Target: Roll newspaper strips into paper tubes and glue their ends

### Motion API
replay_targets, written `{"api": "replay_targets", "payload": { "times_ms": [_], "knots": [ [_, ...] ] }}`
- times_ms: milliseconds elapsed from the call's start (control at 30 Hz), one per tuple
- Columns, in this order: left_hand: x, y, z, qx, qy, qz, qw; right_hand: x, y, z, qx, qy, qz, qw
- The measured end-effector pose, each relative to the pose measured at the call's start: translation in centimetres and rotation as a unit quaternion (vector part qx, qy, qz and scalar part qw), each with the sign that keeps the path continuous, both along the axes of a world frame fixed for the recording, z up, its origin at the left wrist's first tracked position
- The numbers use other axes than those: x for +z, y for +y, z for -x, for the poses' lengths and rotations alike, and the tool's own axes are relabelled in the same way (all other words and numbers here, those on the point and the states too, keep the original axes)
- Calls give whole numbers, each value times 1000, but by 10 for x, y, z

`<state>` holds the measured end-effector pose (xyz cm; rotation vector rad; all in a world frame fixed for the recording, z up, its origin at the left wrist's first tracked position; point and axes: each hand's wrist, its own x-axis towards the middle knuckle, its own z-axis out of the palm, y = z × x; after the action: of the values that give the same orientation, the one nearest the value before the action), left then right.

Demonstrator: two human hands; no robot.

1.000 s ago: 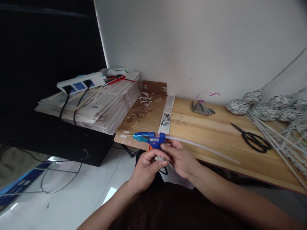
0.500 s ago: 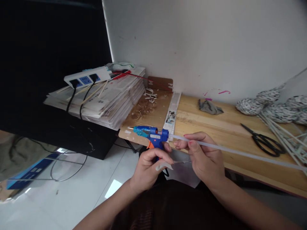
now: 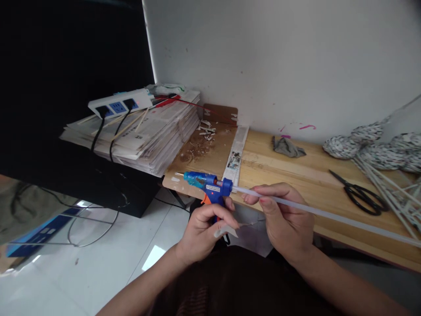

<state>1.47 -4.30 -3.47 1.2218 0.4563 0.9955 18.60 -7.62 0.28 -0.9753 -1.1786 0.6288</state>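
Note:
My left hand is wrapped round the handle of a blue hot glue gun, whose nozzle points left over the cardboard edge. A small red light glows on its body, and part of the orange trigger shows. A strip of whitish paper or tape lies by my left thumb. My right hand pinches a long translucent glue stick between thumb and fingers. The stick's left end sits in the back of the glue gun; the rest runs off to the right.
Black-handled scissors, a grey cloth and woven paper coils with paper rods lie on the wooden table. A newspaper stack bears a power strip with black cords. Scraps litter the cardboard.
My right hand has shifted slightly to the right along the glue stick. My left hand and the glue gun stay nearly still.

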Motion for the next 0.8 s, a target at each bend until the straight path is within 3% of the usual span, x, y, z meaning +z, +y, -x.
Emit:
{"api": "replay_targets", "payload": {
  "times_ms": [433, 800],
  "knots": [
    [2, -2, 2, -31, 24, 25, 999, 1, -2, 3, 7, -5, 15, 1000],
    [-1, 1, 2, -49, 7, 29, 998, -11, 6, 9, 32, 85, 67, 994]
  ]
}}
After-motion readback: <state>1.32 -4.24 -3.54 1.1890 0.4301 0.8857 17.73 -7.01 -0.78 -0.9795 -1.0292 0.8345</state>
